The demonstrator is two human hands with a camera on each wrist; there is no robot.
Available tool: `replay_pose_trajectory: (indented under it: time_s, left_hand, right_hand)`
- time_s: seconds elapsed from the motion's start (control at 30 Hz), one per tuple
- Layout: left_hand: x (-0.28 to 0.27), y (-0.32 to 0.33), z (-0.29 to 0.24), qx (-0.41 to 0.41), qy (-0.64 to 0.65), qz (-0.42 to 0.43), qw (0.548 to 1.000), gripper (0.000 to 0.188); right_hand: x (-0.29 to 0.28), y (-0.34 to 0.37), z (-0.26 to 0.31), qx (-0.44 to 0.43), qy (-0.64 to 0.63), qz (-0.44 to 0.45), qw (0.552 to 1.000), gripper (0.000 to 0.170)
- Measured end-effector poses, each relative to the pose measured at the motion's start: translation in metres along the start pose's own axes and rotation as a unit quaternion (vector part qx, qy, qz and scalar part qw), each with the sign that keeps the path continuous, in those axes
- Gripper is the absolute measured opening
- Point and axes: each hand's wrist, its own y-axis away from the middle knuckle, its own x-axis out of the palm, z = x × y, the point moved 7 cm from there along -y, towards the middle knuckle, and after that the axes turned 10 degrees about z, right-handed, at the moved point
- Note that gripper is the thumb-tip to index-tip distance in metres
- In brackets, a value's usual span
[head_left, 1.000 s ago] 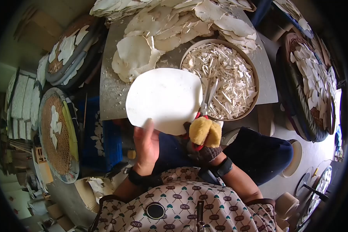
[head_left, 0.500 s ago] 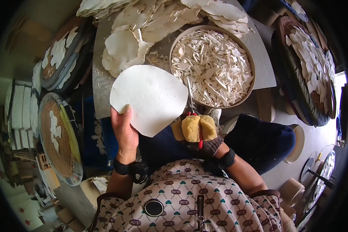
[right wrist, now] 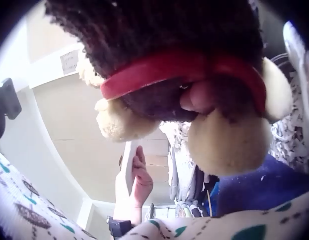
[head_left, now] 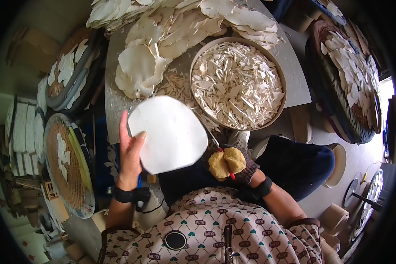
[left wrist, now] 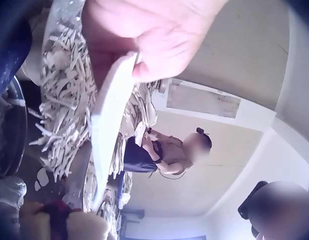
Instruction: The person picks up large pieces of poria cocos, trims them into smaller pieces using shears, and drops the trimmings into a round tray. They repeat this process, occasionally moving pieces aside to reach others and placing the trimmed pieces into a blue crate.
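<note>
My bare left hand (head_left: 131, 154) pinches a thin white rounded sheet (head_left: 169, 136) at its left edge, thumb on top. The sheet is held up over my lap, near the table's front edge, and shows edge-on in the left wrist view. My right hand (head_left: 249, 169), in a dark knitted glove, grips scissors (head_left: 215, 141) with red handles (right wrist: 144, 72). Yellow spongy padding (head_left: 226, 163) wraps the handles and hides part of the fingers. The blades point up and away from me, close beside the sheet's right edge.
A round tub (head_left: 282, 105) full of white offcuts stands on the grey table (head_left: 301, 90). Rough-edged white sheets (head_left: 171, 37) are piled behind it. Round trays with white pieces stand left and right (head_left: 354, 79). Another person (left wrist: 167, 150) is across the room.
The sheet has turned and moved left and towards me with my left hand. The scissors have shifted lower and no longer reach over the tub's offcuts.
</note>
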Motion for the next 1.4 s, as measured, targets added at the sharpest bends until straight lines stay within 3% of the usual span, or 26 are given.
replay_pose_trajectory:
  time_s: [0.07, 0.1, 0.13, 0.17, 0.2, 0.23, 0.27, 0.3, 0.33, 0.37, 0.4, 0.5, 0.53, 0.6, 0.63, 0.67, 0.7, 0.77, 0.83, 0.87, 1.03, 1.1, 1.13, 1.2, 1.33, 1.4]
  left_hand:
    - [-0.014, -0.001, 0.004, -0.124, 0.04, 0.086, 0.988, 0.056]
    - [-0.039, -0.005, 0.012, -0.193, -0.016, 0.116, 0.974, 0.041]
    - [-0.06, -0.013, 0.001, -0.19, -0.082, 0.083, 0.975, 0.03]
    - [-0.092, -0.027, -0.019, -0.142, -0.188, 0.056, 0.97, 0.027]
    - [-0.137, -0.04, -0.035, -0.098, -0.177, -0.05, 0.978, 0.026]
    - [-0.171, -0.048, -0.06, -0.026, -0.089, -0.138, 0.986, 0.029]
    - [-0.201, -0.057, -0.089, 0.116, -0.053, -0.111, 0.986, 0.035]
    - [-0.241, -0.057, -0.111, 0.195, -0.083, -0.183, 0.96, 0.041]
    - [-0.223, -0.056, -0.133, 0.25, -0.041, -0.266, 0.93, 0.041]
    - [-0.194, -0.063, -0.145, 0.261, -0.046, -0.238, 0.934, 0.039]
    - [-0.159, -0.077, -0.145, 0.241, -0.067, -0.162, 0.955, 0.038]
    - [-0.058, -0.121, -0.103, 0.096, -0.161, 0.026, 0.982, 0.034]
    - [-0.023, -0.13, -0.085, 0.079, -0.2, 0.068, 0.974, 0.027]
    - [0.026, -0.15, -0.042, 0.019, -0.223, 0.111, 0.968, 0.022]
    - [0.044, -0.163, -0.02, 0.008, -0.276, 0.15, 0.949, 0.02]
    - [0.059, -0.175, -0.004, 0.044, -0.385, 0.162, 0.907, 0.017]
    - [0.073, -0.187, 0.01, 0.093, -0.45, 0.146, 0.876, 0.015]
    - [0.092, -0.196, 0.02, 0.082, -0.597, 0.087, 0.793, 0.016]
    - [0.102, -0.201, 0.029, 0.06, -0.667, 0.09, 0.737, 0.015]
    - [0.105, -0.198, 0.026, 0.123, -0.664, 0.077, 0.734, 0.013]
    - [0.089, -0.184, 0.028, 0.065, -0.498, 0.111, 0.858, 0.009]
    - [0.077, -0.167, 0.032, 0.003, -0.466, 0.212, 0.859, 0.009]
    - [0.073, -0.152, 0.036, -0.091, -0.382, 0.277, 0.877, 0.009]
    - [0.066, -0.122, 0.029, -0.214, -0.381, 0.328, 0.838, 0.01]
    - [0.045, -0.1, 0.03, -0.196, -0.331, 0.31, 0.869, 0.033]
    - [0.036, -0.1, 0.035, -0.152, -0.373, 0.25, 0.88, 0.035]
  right_hand:
    - [0.005, 0.007, 0.009, 0.007, 0.326, -0.041, 0.944, 0.026]
    - [0.013, 0.007, 0.013, 0.006, 0.405, -0.042, 0.913, 0.028]
    - [0.021, 0.007, 0.018, 0.004, 0.483, -0.045, 0.874, 0.029]
    - [0.029, 0.008, 0.022, 0.002, 0.555, -0.052, 0.83, 0.03]
    - [0.034, 0.008, 0.023, -0.007, 0.582, -0.057, 0.811, 0.03]
    - [0.025, 0.008, 0.017, -0.008, 0.552, -0.056, 0.832, 0.031]
    - [0.017, 0.008, 0.011, -0.009, 0.521, -0.055, 0.852, 0.032]
    - [0.009, 0.009, 0.005, -0.01, 0.489, -0.055, 0.87, 0.034]
    - [0.003, 0.007, 0.0, -0.01, 0.424, -0.045, 0.905, 0.035]
    - [-0.001, 0.008, -0.003, -0.008, 0.357, -0.035, 0.933, 0.036]
    - [0.034, 0.007, 0.015, -0.025, 0.546, -0.03, 0.837, 0.023]
    - [0.053, 0.004, 0.021, -0.038, 0.625, -0.001, 0.78, 0.031]
    - [0.053, 0.005, 0.019, -0.041, 0.609, 0.014, 0.792, 0.037]
    - [0.082, 0.004, 0.031, -0.047, 0.678, 0.012, 0.733, 0.037]
    - [0.095, 0.004, 0.035, -0.049, 0.711, 0.01, 0.702, 0.037]
    - [0.099, 0.005, 0.037, -0.05, 0.695, 0.011, 0.717, 0.038]
    - [0.097, 0.006, 0.038, -0.039, 0.699, 0.003, 0.714, 0.037]
    - [0.094, 0.009, 0.038, -0.019, 0.706, -0.01, 0.708, 0.036]
    - [0.097, 0.012, 0.043, -0.046, 0.691, -0.045, 0.72, 0.03]
    - [0.099, 0.013, 0.045, -0.047, 0.694, -0.033, 0.718, 0.032]
    - [0.087, 0.013, 0.047, -0.003, 0.7, -0.04, 0.713, 0.032]
    - [0.071, 0.015, 0.046, -0.014, 0.665, -0.054, 0.744, 0.031]
    - [0.049, 0.015, 0.041, -0.012, 0.639, -0.063, 0.766, 0.032]
    - [0.029, 0.017, 0.035, -0.029, 0.629, -0.055, 0.775, 0.032]
    - [0.016, 0.012, 0.033, -0.024, 0.617, -0.049, 0.785, 0.03]
    - [0.04, 0.012, 0.043, 0.009, 0.701, -0.061, 0.711, 0.028]
